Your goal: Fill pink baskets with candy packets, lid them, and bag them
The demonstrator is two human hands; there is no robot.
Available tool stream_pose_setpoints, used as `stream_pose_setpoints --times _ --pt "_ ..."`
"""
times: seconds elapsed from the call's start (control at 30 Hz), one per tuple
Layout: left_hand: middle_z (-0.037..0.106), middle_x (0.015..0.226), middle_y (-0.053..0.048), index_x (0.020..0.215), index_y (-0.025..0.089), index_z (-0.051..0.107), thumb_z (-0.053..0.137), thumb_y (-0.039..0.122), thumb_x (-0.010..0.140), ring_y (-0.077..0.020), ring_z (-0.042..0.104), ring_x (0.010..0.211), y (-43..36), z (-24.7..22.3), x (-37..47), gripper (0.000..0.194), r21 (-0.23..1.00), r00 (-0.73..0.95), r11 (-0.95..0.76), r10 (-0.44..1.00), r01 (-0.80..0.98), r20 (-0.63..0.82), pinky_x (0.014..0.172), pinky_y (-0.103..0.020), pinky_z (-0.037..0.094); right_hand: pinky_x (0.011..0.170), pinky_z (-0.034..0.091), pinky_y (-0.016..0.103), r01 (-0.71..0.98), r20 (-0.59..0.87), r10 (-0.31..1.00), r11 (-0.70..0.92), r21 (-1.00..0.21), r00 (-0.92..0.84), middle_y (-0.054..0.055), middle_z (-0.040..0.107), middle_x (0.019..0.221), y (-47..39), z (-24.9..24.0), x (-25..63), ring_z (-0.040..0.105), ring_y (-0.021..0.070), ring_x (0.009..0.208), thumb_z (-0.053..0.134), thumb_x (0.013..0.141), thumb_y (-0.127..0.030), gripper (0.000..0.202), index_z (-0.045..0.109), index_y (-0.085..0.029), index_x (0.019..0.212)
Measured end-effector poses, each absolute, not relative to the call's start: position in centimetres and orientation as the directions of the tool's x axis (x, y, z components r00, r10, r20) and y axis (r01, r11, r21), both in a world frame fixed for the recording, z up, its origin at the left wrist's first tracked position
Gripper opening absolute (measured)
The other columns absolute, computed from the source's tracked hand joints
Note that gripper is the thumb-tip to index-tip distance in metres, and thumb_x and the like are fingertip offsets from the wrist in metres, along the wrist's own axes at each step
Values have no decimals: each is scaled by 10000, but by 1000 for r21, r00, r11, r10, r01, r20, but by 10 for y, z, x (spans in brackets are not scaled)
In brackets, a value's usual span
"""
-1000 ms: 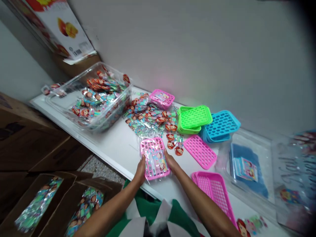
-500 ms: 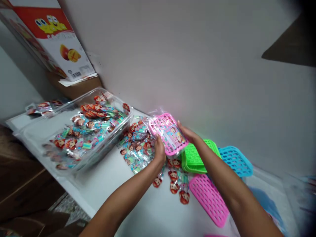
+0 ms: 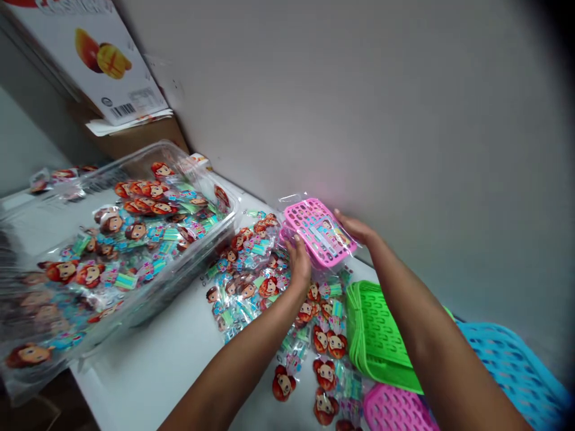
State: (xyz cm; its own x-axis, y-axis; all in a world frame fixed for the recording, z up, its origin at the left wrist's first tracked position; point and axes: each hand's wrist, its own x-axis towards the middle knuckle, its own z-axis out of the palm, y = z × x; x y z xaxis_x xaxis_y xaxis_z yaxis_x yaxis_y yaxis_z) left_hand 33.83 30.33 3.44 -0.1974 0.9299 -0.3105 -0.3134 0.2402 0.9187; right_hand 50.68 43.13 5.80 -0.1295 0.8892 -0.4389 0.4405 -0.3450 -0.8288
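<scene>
Holding wrapped pink basket (image 3: 315, 227) | left fingers (image 3: 297, 245), right fingers (image 3: 345, 219) | packets (image 3: 268, 287) near

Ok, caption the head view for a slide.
Left hand and right hand hold a bagged pink basket near shiny packets and green baskets.

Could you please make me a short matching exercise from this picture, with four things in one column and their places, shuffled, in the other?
Things
1. Wrapped pink basket
2. Green baskets
3. Clear plastic tub
4. Carton with a mango picture

Places
A. In the top left corner of the picture
B. Beside a blue basket, partly behind the right forearm
C. Between the left hand and the right hand
D. On the left part of the white table, with small packets inside

Right pairs: 1-C, 2-B, 3-D, 4-A
</scene>
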Motion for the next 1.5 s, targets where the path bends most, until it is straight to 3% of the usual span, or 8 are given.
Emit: stream_pose_setpoints --times 0.13,0.23,0.5,0.77,1.03,1.27,1.37,1.5 --pt "112 1572 -67 1498 185 121 270 673 867 -205 127 1437 276 41 350 812 915 -212 307 907 -261 -365 1160 -351 155 917 463 364 612 -236 966 -124 -781 -107 114 705 1023 430 61 515 646 222 947 395 886 -620 554 693 -155 931" --pt "179 1557 -94 1483 155 187 301 613 893 -194 197 1422 270 40 366 755 931 -176 297 926 -213 -335 1150 -316 180 795 495 315 648 -214 956 -36 -761 -198 83 712 897 431 66 507 641 191 795 395 872 -641 565 678 -158 948" --pt "185 1552 -119 1471 136 206 332 536 914 -184 186 1424 274 30 370 697 965 -181 232 951 -119 -251 1151 -302 164 614 466 229 692 -227 947 -7 -722 -226 32 678 761 445 62 499 561 120 602 422 896 -560 462 651 -181 1027" --pt "290 1516 -132 1396 167 363 498 506 864 -237 224 1413 292 19 356 645 933 -275 167 926 -320 -260 1155 -352 154 672 460 266 689 -166 955 53 -722 -248 24 646 694 442 62 494 546 141 625 406 864 -633 528 653 -167 869" --pt "357 1472 -143 1368 199 352 471 480 887 -224 344 1357 257 27 325 570 957 -302 205 917 -207 -262 1112 -353 257 758 446 295 779 250 968 185 -599 -37 57 667 812 367 111 502 586 184 763 382 912 -524 468 651 -147 980" --pt "586 1225 -122 1147 194 513 554 368 804 -242 586 1074 129 -6 235 387 940 -212 308 938 148 -274 928 -372 449 795 477 330 714 186 958 -26 -699 217 72 685 1010 127 131 557 631 206 874 473 875 -499 421 606 -203 1143" --pt "676 968 -66 1001 204 565 583 422 740 -233 646 880 65 -27 195 341 859 -111 424 905 286 -410 748 -337 509 706 493 322 645 77 905 -237 -726 419 64 693 851 7 117 585 636 202 745 448 873 -526 430 620 -197 1090" --pt "674 762 -39 834 183 598 616 474 667 -197 628 648 -2 -30 168 336 795 63 473 844 380 -532 635 -318 497 650 474 323 633 -41 771 -552 -543 636 64 674 731 -139 98 616 629 215 677 366 884 -559 482 639 -188 1028"
